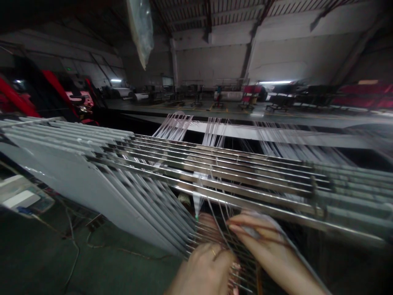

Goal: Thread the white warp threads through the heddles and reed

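Note:
My left hand [210,268], with a ring on one finger, is at the bottom middle. Its fingers curl down among thin metal wires [242,282], and their tips are hidden. To its right, my right hand [258,231] pinches thumb against forefinger at pale warp threads [216,213] that hang below the front metal bar [221,198]. Blur hides how many threads lie between those fingertips. Just left of them, a gathered white yarn bundle [197,203] tapers to a green tip. Long parallel loom frames [196,157] stretch across above both hands.
Grey panels [101,196] form the frames' left end. Behind the bars, yarn groups [173,127] run over a white beam [239,131]. A plastic sheet [141,30] hangs overhead. Cables [73,241] lie on the floor at left; red machine parts [58,92] stand beyond.

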Action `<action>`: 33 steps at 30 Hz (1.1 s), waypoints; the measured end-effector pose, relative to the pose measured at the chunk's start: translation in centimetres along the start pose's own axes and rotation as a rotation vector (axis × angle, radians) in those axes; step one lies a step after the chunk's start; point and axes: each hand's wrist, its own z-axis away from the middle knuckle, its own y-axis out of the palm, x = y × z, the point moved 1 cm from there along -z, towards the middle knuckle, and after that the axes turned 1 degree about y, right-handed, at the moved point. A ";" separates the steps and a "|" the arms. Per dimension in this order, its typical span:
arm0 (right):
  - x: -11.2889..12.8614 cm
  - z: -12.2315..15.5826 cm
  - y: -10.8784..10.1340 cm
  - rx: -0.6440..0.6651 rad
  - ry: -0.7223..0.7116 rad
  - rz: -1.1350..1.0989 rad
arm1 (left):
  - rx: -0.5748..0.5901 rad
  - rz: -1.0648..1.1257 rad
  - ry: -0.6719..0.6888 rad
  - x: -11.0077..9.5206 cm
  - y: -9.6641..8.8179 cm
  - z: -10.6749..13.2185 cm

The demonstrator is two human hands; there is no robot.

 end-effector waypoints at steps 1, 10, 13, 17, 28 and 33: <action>-0.6 0.3 -0.1 0.008 0.050 -0.016 | -0.002 0.005 -0.045 0.4 -0.1 0.2; -0.8 2.6 -2.1 -0.224 0.212 -0.735 | -0.013 -0.631 -0.066 2.9 -0.2 1.7; 0.7 2.1 -1.9 -0.208 0.237 -0.883 | 0.001 -0.540 -0.063 2.2 2.0 1.8; 0.5 2.3 -0.9 -0.352 0.126 -0.754 | -0.025 -0.296 -0.020 1.0 5.0 2.6; 1.6 0.5 2.1 -0.631 -0.446 0.253 | -0.248 0.842 -0.679 1.5 3.3 1.4; 0.5 1.0 2.6 -0.513 -0.312 0.322 | -0.118 0.553 -0.507 0.3 2.1 -2.4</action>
